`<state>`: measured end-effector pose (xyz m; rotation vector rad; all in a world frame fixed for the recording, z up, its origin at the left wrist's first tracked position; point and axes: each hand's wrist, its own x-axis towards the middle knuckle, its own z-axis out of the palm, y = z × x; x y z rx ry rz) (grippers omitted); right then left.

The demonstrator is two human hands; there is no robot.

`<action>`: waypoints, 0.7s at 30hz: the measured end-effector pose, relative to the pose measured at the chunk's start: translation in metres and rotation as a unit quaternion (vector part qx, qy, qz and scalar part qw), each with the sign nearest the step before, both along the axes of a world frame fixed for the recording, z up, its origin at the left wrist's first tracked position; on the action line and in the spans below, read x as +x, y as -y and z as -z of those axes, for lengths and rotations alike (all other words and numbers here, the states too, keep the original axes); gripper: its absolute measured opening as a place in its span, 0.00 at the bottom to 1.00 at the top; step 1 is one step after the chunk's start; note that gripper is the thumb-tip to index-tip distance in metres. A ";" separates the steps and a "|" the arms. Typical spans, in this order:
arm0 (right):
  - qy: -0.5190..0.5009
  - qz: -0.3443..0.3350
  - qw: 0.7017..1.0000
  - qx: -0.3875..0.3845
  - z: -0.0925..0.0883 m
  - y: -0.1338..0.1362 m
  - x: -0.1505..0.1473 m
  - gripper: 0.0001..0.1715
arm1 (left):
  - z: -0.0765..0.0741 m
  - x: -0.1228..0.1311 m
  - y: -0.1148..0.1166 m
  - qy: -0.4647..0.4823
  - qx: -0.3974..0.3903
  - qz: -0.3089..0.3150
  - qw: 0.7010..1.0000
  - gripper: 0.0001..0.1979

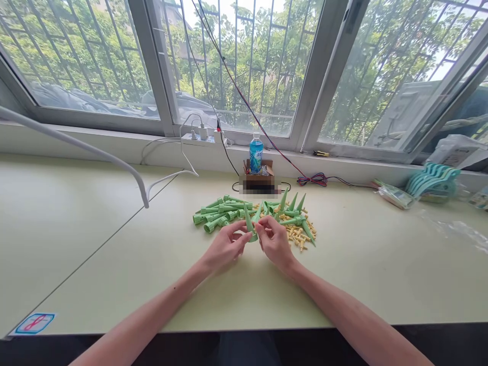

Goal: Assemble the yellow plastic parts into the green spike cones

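My left hand (230, 242) is closed around the wide base of a green plastic spike (249, 222), which stands point up above the table. Close against the spike's right side, my right hand (275, 241) pinches with thumb and forefinger; what lies between those fingertips is too small and covered to make out. Just beyond my hands is a heap of similar green spikes (213, 212), several lying flat and a few pointing up at the right. Small yellow plastic valve-like pieces (299, 236) are scattered under and beside the spikes, mostly to the right of my right hand.
A small cardboard box (249, 180) holds a blue-labelled bottle (256, 152) by the window sill. Coiled red and black wire (312, 179) lies right of it. Teal hangers (434, 179) rest at the far right. A white tube (95, 151) arches over the left side.
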<state>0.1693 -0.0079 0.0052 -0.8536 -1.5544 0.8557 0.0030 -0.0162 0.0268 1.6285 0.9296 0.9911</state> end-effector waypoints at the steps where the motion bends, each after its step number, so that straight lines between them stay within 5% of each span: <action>1: 0.000 0.000 1.000 -0.005 0.000 0.000 0.000 0.14 | 0.002 0.000 0.000 -0.013 0.021 -0.010 1.000 0.18; 6: -0.003 -0.002 1.000 -0.017 -0.001 0.001 -0.001 0.15 | 0.010 0.000 -0.003 -0.061 0.133 -0.060 0.987 0.13; 10: -0.001 0.008 1.000 -0.015 -0.002 0.001 -0.002 0.15 | 0.010 0.002 -0.004 -0.074 0.142 -0.069 0.985 0.11; 16: 0.000 0.051 0.999 -0.010 -0.002 0.002 -0.003 0.14 | 0.006 0.006 -0.004 -0.031 0.006 -0.080 0.996 0.19; 21: -0.007 0.071 0.997 0.006 -0.002 0.002 -0.002 0.15 | 0.003 0.006 -0.005 0.011 -0.137 -0.007 0.990 0.30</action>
